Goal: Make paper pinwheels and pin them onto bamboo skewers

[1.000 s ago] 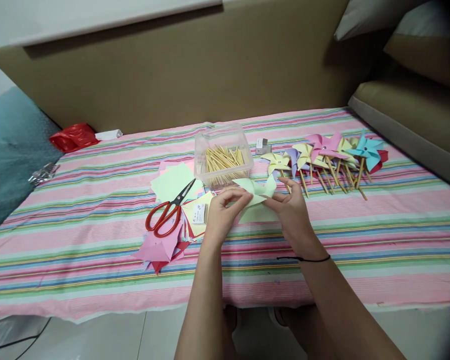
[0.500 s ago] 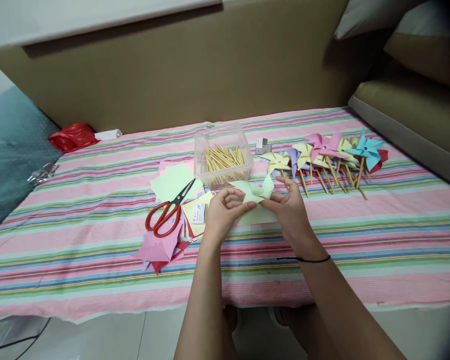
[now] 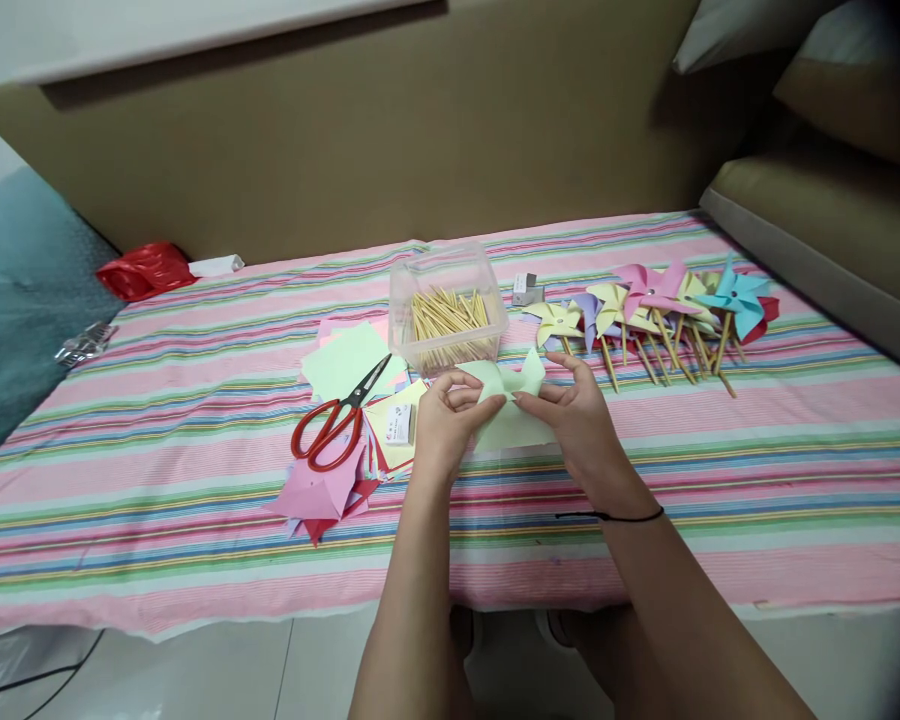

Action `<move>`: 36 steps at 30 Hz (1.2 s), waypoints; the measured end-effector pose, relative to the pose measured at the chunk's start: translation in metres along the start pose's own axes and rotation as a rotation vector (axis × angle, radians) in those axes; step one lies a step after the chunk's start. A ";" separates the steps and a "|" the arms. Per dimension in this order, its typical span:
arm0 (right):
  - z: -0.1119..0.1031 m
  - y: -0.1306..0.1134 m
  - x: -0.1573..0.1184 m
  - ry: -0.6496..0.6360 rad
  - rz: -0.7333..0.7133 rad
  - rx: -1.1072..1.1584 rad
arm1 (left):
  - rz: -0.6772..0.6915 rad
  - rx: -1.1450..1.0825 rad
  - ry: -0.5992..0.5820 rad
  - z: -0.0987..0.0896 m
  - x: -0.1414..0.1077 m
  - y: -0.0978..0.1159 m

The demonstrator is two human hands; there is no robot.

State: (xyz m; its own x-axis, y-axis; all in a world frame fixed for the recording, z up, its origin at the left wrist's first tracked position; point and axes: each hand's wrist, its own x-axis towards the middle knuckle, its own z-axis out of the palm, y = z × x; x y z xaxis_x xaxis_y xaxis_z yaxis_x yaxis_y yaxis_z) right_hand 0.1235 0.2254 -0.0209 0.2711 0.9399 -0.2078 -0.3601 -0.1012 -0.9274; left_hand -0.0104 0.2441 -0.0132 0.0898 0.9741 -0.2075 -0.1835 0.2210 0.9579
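A pale green paper pinwheel (image 3: 511,425), partly folded, is held between both hands over the striped cloth. My left hand (image 3: 450,415) pinches its left side, thumb toward the centre. From the other side my right hand (image 3: 574,410) grips it with thumb and fingers near the middle, one finger raised. Two of its corners curl up at the back, while the lower part lies flat. Just behind the hands stands a clear plastic box (image 3: 446,353) of short wooden sticks (image 3: 450,318). Red-handled scissors (image 3: 341,415) lie left of my left hand, on sheets of coloured paper (image 3: 345,365).
Finished pinwheels on sticks (image 3: 652,300) lie in a pile at the right. A small box (image 3: 399,424) rests on yellow paper; another small grey box (image 3: 526,290) sits behind. Pink cut paper (image 3: 319,490) lies front left. A red bag (image 3: 148,272) is at the far left.
My thumbs have moved closer to the pinwheel's centre, and the front fold between them shows less. The other things stay put; the view has shifted slightly.
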 end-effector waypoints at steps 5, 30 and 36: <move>0.000 0.000 0.000 -0.009 0.005 -0.013 | -0.040 0.013 0.010 0.000 -0.001 0.000; -0.002 0.002 0.000 -0.023 -0.001 -0.041 | -0.082 0.007 0.043 -0.001 0.000 -0.001; -0.003 0.001 0.000 -0.051 0.033 -0.044 | -0.080 0.000 0.116 0.000 0.002 -0.002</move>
State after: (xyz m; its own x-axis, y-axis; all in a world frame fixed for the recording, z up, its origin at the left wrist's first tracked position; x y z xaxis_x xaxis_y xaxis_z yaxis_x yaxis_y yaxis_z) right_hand 0.1255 0.2248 -0.0227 0.2137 0.9509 -0.2238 -0.3278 -0.1460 -0.9334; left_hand -0.0102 0.2459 -0.0159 -0.0096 0.9525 -0.3044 -0.1800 0.2978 0.9375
